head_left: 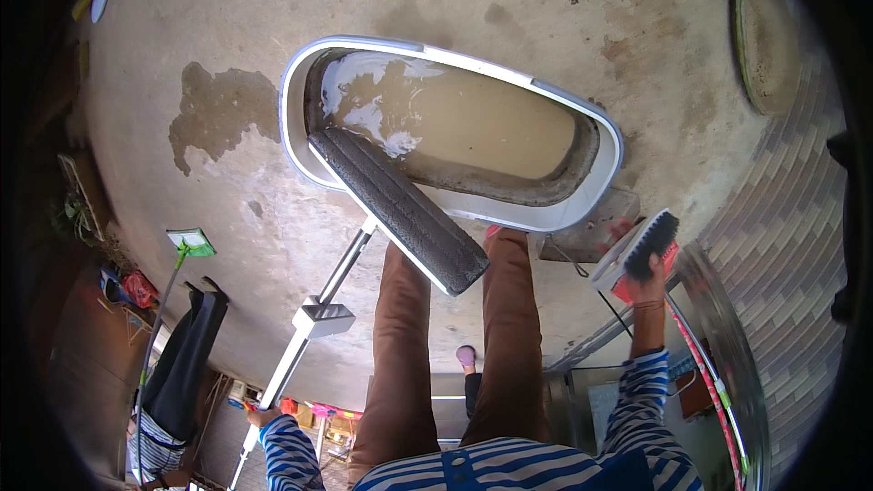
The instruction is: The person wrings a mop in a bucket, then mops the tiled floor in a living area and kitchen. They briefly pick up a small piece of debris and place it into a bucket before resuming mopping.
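My left hand (264,416) is closed around the white and silver pole of a flat mop (400,209). The mop's dark grey pad faces up and slants across the near left rim of an oval white tub (596,195). Cloudy brown water (491,123) with patches of foam fills part of the tub. Off to the right of the tub, my right hand (647,286) grips a scrub brush (650,241) with black bristles and a white and red body. The bristles face up, and some fingers are blurred or hidden behind the brush.
At the left, another person (186,373) in dark trousers is beside a green-handled flat mop (189,242). A round lid-like disc (764,41) lies at the far right. A metal door frame (727,336) and grey tiles flank my right side. Wet patches (218,109) mark the concrete.
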`<action>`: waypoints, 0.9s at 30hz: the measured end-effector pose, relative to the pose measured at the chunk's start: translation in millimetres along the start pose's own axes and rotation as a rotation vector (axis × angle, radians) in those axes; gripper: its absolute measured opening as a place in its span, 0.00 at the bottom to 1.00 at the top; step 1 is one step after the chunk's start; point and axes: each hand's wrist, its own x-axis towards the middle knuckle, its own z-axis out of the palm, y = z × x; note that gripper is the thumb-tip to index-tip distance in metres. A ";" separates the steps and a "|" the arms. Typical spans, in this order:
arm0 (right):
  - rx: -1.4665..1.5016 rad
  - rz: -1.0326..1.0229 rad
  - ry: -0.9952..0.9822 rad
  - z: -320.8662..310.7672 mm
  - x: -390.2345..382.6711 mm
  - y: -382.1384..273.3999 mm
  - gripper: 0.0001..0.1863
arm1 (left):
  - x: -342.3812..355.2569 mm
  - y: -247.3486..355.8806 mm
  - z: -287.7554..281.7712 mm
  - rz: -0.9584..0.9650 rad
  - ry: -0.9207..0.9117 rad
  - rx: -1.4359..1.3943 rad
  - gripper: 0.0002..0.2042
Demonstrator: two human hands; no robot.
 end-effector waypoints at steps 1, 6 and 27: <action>0.096 0.080 -0.080 22.2 -0.8 6.7 0.38 | 0.2 0.6 3.0 0.019 -0.007 0.048 0.20; 0.254 0.182 -0.368 110.7 38.9 53.5 0.37 | 7.6 -5.8 22.7 -0.042 0.028 -0.358 0.16; -1.218 -0.329 -0.581 286.4 174.5 132.0 0.19 | 14.5 6.9 103.0 -1.018 -0.072 -1.847 0.18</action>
